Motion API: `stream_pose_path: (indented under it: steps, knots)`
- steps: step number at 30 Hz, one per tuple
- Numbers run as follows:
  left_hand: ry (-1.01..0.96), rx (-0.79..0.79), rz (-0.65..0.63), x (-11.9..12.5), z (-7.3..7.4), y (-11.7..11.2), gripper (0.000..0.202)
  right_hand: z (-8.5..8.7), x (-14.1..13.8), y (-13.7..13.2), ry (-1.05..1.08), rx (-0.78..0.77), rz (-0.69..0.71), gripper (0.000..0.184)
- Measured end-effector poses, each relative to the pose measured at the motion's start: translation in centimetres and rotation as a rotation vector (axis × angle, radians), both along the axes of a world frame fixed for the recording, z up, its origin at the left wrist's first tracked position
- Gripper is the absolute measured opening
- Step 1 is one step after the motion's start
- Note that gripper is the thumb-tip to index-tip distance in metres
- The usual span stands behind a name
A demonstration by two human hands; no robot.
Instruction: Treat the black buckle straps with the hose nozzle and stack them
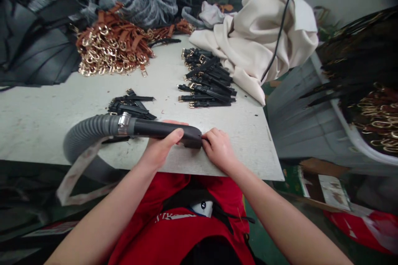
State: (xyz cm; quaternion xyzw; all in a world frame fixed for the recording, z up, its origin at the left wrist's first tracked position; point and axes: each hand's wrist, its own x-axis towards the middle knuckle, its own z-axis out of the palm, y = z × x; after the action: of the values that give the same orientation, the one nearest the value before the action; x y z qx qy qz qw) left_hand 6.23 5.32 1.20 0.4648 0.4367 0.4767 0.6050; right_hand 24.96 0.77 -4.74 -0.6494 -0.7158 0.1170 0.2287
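My left hand is wrapped round a black handheld suction nozzle, thumb on top. A ribbed grey hose joins it at a metal clamp and loops down past the table's front edge. At the nozzle's tip, my right hand is closed, fingertips pinched on a small dark piece that is mostly hidden. Just behind the nozzle lies a small pile of black buckle straps. Farther right, a larger stack of black buckle straps has its gold buckles mostly facing left.
Brown straps with gold clasps are heaped at the back left, beside black sheets. Cream material hangs over the table's right side. A grey bin stands to the right, above an open cardboard box.
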Motion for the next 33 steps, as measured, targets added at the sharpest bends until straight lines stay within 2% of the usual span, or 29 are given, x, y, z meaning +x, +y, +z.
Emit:
stream_pose_path:
  steps: [2, 7, 10, 14, 19, 23, 25, 29, 33]
  knots:
    - [-0.017, -0.032, 0.057, -0.8, 0.2, 0.1, 0.026, -0.1, 0.0, 0.0, 0.003, 0.0, 0.002, 0.016]
    - [-0.058, 0.033, 0.233, -5.9, 2.0, -0.4, 0.022, 0.2, -0.2, -0.2, 0.016, 0.037, 0.009, 0.015]
    - [-0.085, 0.062, 0.309, -7.3, 2.9, -1.5, 0.027, 0.9, -0.2, 0.3, 0.032, 0.055, 0.096, 0.018]
    - [-0.088, 0.021, 0.302, -7.1, 3.0, -2.6, 0.031, 1.6, -0.4, 1.8, 0.053, -0.117, 0.26, 0.013]
    - [-0.094, -0.046, 0.282, -7.3, 2.3, -3.2, 0.032, 1.5, -0.4, 2.5, 0.046, -0.187, 0.261, 0.003]
    - [-0.104, -0.058, 0.272, -7.4, 2.0, -3.5, 0.032, 1.6, -0.2, 2.6, 0.068, -0.192, 0.268, 0.011]
    - [-0.111, -0.062, 0.257, -7.4, 2.0, -3.6, 0.031, 1.7, -0.1, 2.6, 0.059, -0.201, 0.305, 0.007]
    - [-0.112, -0.062, 0.226, -7.3, 1.9, -3.9, 0.029, 1.1, 0.0, 2.0, 0.116, -0.139, 0.269, 0.004]
    - [-0.062, 0.036, 0.136, -5.3, 1.6, -3.2, 0.023, -0.2, 0.4, 0.9, 0.28, 0.012, 0.117, 0.024]
